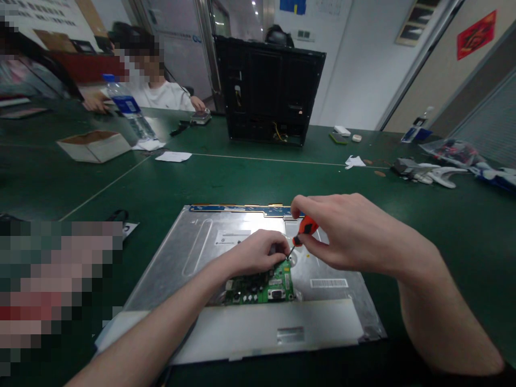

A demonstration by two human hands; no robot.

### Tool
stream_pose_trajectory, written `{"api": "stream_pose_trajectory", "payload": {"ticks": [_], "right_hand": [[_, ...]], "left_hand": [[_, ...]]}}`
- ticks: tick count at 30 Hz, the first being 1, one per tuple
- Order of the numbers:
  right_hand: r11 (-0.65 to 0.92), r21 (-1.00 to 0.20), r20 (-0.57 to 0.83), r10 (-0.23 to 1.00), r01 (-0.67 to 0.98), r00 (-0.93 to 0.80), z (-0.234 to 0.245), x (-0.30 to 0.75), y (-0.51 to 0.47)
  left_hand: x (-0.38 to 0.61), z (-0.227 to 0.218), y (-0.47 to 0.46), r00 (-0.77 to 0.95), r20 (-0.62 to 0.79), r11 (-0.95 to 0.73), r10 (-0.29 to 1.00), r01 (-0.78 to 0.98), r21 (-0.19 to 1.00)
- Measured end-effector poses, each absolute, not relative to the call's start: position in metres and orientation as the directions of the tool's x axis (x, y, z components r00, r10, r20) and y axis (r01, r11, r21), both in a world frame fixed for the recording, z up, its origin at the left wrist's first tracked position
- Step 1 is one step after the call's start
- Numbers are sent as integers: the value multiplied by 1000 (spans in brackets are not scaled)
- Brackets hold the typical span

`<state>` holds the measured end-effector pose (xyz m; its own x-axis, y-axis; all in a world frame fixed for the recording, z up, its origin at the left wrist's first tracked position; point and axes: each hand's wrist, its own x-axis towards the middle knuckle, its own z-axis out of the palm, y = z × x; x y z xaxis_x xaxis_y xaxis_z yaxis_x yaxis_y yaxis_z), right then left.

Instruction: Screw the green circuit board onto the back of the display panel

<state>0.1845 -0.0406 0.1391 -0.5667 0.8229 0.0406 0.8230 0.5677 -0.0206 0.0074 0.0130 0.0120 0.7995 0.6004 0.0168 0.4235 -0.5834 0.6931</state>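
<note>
In my right hand [342,228] is a screwdriver [308,224] with an orange and black handle, fingers closed round it. Its shaft slants down and left to the upper right corner of a green circuit board [278,279]. My left hand [264,250] is closed at that same corner, thumb and fingertips close to the screwdriver's tip; whatever they pinch is too small or hidden to name. The board lies on the metal back of a display panel [169,258], with part of it covered by my left hand and forearm. A blue strip board [229,209] runs along the panel's far edge.
A black monitor housing [270,91] stands upright across the green table [250,180]. At the left are an open box [94,148] and a water bottle [131,110]. Tools [423,172] and plastic bags lie far right. Other people [169,97] sit at the far left.
</note>
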Motion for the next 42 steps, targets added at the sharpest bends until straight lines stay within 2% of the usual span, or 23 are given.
{"api": "stream_pose_trajectory", "payload": {"ticks": [6, 12, 17, 22, 29, 36, 42], "right_hand": [[540, 16, 46, 841, 842, -540, 138, 184, -40], [575, -26, 48, 818, 818, -574, 139, 184, -41], [544, 4, 29, 839, 839, -544, 138, 185, -40], [580, -53, 36, 815, 813, -578, 140, 185, -43], [549, 31, 46, 834, 835, -550, 137, 185, -39], [584, -34, 59, 811, 811, -582, 137, 185, -41], [561, 10, 61, 826, 828, -561, 136, 186, -39]], "left_hand": [[7, 12, 14, 797, -3, -569, 603, 433, 699], [7, 11, 14, 792, 8, -578, 611, 438, 689], [7, 13, 13, 796, 2, -567, 606, 430, 702], [7, 13, 13, 789, 5, -574, 614, 443, 689], [7, 12, 13, 795, -7, -565, 607, 438, 700], [7, 13, 13, 794, 8, -589, 608, 444, 675], [7, 12, 13, 795, 5, -573, 607, 432, 697]]}}
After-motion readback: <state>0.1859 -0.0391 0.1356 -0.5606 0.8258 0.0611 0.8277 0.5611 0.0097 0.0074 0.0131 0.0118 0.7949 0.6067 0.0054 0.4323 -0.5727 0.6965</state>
